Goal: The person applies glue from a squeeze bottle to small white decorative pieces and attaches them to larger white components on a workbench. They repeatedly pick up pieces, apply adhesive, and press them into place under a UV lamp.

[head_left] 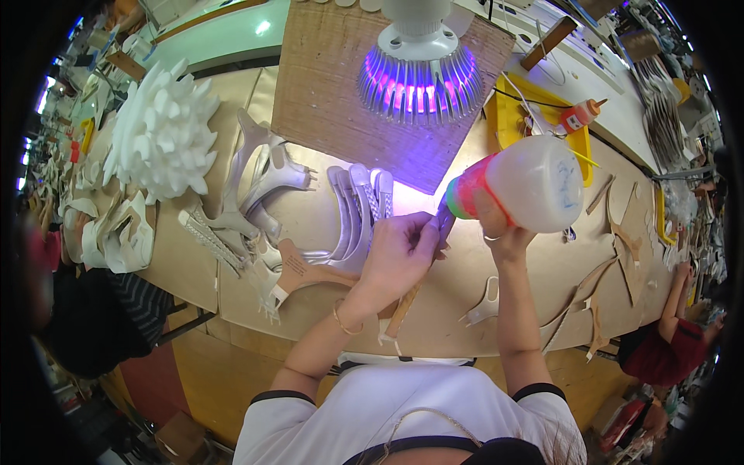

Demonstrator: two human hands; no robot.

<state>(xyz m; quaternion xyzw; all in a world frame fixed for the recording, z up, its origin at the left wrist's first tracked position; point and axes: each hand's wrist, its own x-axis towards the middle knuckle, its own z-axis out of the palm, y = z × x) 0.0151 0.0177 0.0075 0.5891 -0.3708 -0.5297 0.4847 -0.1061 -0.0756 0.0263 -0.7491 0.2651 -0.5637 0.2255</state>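
My right hand (505, 235) is wrapped round a large white plastic bottle (542, 186) with a red band and a green neck. The bottle lies tilted nearly on its side, its narrow end pointing left toward my left hand. Closed in a pinch, my left hand (399, 252) grips a strap-like shoe upper piece (403, 308); its upper end meets the bottle's tip, and the exact contact is hidden. Left of that hand lie several curved pale shoe uppers (350, 213) and a tan-lined upper piece (298, 267).
A lamp (421, 77) glowing violet hangs over a wooden board (325, 93). A spiky white foam-like bundle (163, 132) stands left. A yellow tray (504, 116) with a small red bottle (581, 116) sits back right. Loose strap pieces (620, 232) lie right; people work at both sides.
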